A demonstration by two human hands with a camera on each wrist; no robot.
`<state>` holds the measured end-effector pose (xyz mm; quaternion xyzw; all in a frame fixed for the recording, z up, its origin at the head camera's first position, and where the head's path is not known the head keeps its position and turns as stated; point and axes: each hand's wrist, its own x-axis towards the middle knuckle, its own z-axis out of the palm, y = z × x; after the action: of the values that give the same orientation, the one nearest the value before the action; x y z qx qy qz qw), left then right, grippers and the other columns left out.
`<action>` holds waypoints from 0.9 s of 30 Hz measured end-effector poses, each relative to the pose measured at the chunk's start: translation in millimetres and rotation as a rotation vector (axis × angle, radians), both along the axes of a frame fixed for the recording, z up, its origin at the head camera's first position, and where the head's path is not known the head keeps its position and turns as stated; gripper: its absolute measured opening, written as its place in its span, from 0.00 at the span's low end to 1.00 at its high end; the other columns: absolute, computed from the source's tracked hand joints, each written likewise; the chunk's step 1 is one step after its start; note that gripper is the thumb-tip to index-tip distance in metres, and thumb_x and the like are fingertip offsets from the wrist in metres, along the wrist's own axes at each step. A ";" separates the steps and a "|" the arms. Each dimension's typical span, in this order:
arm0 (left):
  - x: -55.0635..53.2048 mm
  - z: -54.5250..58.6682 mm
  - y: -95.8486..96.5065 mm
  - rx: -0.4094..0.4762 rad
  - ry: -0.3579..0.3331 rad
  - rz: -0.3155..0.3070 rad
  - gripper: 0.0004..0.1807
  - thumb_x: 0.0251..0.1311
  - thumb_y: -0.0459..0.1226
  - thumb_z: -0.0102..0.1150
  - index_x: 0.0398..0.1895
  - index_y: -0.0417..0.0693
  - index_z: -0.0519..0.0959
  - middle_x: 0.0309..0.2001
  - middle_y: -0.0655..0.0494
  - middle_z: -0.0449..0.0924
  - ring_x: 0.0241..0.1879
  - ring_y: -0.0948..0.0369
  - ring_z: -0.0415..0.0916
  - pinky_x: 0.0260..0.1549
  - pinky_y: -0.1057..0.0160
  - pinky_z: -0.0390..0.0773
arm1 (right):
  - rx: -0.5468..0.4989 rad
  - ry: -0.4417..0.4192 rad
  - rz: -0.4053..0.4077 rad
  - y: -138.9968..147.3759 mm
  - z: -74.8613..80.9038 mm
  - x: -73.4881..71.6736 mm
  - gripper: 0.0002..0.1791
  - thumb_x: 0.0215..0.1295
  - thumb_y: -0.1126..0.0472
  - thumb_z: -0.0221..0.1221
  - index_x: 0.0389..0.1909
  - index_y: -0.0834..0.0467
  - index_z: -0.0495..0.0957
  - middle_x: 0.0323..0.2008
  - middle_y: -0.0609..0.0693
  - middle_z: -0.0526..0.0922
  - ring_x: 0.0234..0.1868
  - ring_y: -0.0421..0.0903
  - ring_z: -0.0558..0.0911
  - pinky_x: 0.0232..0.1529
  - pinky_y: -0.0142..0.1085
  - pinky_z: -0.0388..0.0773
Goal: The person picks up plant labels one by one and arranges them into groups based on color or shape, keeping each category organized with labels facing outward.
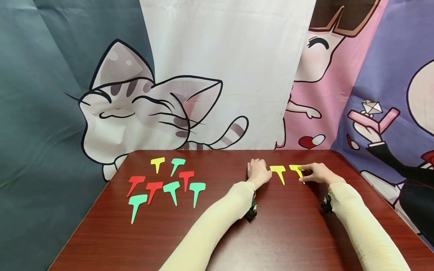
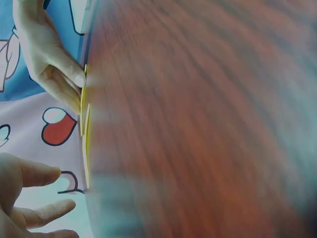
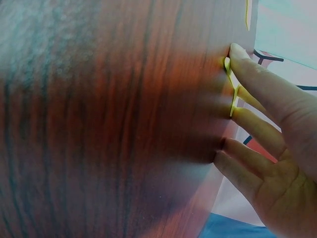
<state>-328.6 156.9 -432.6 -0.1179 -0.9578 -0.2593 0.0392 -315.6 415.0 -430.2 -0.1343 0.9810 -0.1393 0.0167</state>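
Observation:
My right hand (image 1: 318, 174) is at the far right of the table, its thumb and fingers around a yellow T-shaped plant label (image 1: 295, 168). In the right wrist view the thumb and fingertips pinch this label (image 3: 231, 84) close to the tabletop. A second yellow plant label (image 1: 278, 172) lies just left of it, between the two hands. My left hand (image 1: 259, 173) is beside that second label, fingers reaching forward. In the left wrist view the left hand's fingers (image 2: 42, 218) are spread and loosely extended with nothing between them.
On the left of the brown table (image 1: 271, 241) lie several more T-shaped labels: a yellow one (image 1: 157, 163), red ones such as this red label (image 1: 136, 183), and green ones such as this green label (image 1: 137, 205). A printed cartoon curtain (image 1: 264, 56) hangs behind the table's far edge.

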 end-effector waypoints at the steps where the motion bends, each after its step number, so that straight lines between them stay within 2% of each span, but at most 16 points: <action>1: -0.6 0.7 -2.5 -0.003 0.005 -0.001 0.13 0.56 0.47 0.61 0.39 0.50 0.80 0.51 0.56 0.78 0.65 0.55 0.64 0.68 0.52 0.58 | 0.002 0.002 0.002 0.2 0.0 -0.3 0.35 0.50 0.46 0.69 0.54 0.65 0.77 0.49 0.67 0.81 0.48 0.63 0.77 0.51 0.60 0.72; 4: -2.4 3.0 -10.3 -0.004 0.001 -0.002 0.19 0.58 0.47 0.59 0.50 0.49 0.78 0.55 0.56 0.77 0.65 0.55 0.64 0.68 0.53 0.58 | -0.003 0.009 0.003 0.5 -0.1 -1.1 0.35 0.49 0.46 0.69 0.54 0.65 0.77 0.48 0.66 0.81 0.49 0.63 0.78 0.51 0.60 0.72; 9: -7.0 5.0 -24.1 -0.024 -0.019 -0.006 0.24 0.62 0.48 0.56 0.59 0.50 0.74 0.63 0.54 0.71 0.69 0.53 0.59 0.69 0.53 0.56 | 0.001 0.023 0.016 -0.5 0.3 -1.1 0.35 0.49 0.46 0.70 0.53 0.65 0.78 0.47 0.66 0.82 0.47 0.62 0.79 0.49 0.58 0.74; 27: -21.3 11.8 -88.5 -0.046 -0.011 0.016 0.27 0.63 0.48 0.55 0.62 0.47 0.71 0.66 0.48 0.68 0.71 0.50 0.56 0.69 0.50 0.55 | 0.004 0.016 0.015 1.1 -2.2 0.1 0.36 0.48 0.44 0.69 0.53 0.65 0.78 0.47 0.67 0.81 0.46 0.62 0.78 0.48 0.58 0.74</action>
<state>-349.8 68.4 -420.7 -0.1095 -0.9646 -0.2377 0.0332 -315.5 416.1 -432.4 -0.1429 0.9803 -0.1361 0.0104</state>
